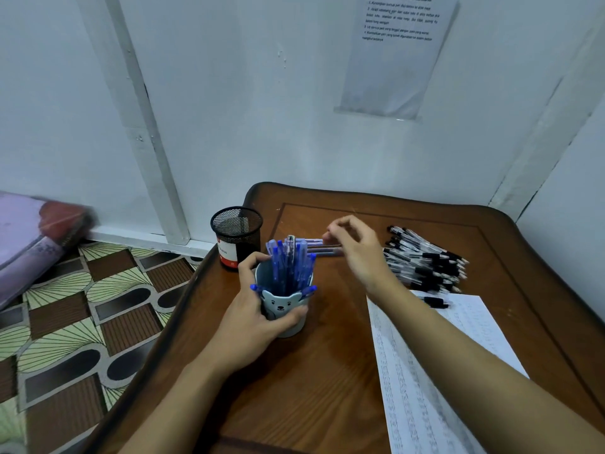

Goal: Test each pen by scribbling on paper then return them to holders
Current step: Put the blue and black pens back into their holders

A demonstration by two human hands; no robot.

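Left hand [258,309]: your fingers and thumb are wrapped round the lower wall of the bear-faced cup [284,308], thumb across the front below the printed face, index finger up at the rim.

Bear-faced cup: pale blue-grey, two small ears on the front edge, a dark-eyed bear face beneath. It stands upright on the worktop [311,388], left of centre. It is packed with blue pens [288,263], clear barrels with blue caps, most upright, two leaning out over the rim to either side.

Right hand [357,250]: palm down, fingers curled downward over the loose blue pens [314,249] lying flat just behind the cup. The hand is blurred, and you cannot tell whether the fingertips pinch a pen or only touch the row.

Mesh holder [236,237]: black wire, round, with a red and white label on the side, just behind and left of the cup at the worktop's edge.

Black pens [425,260]: a loose heap, clear barrels with black grips and caps, right of your right hand. One single black pen [435,302] lies apart on the paper.

Paper [412,404]: white sheet covered in rows of scribbles, lying under your right forearm.

Worktop: dark brown wood, rounded corners, inset border line.

Wall behind: a printed sheet [399,54] fixed high up. Patterned floor [82,322] lies to the left.
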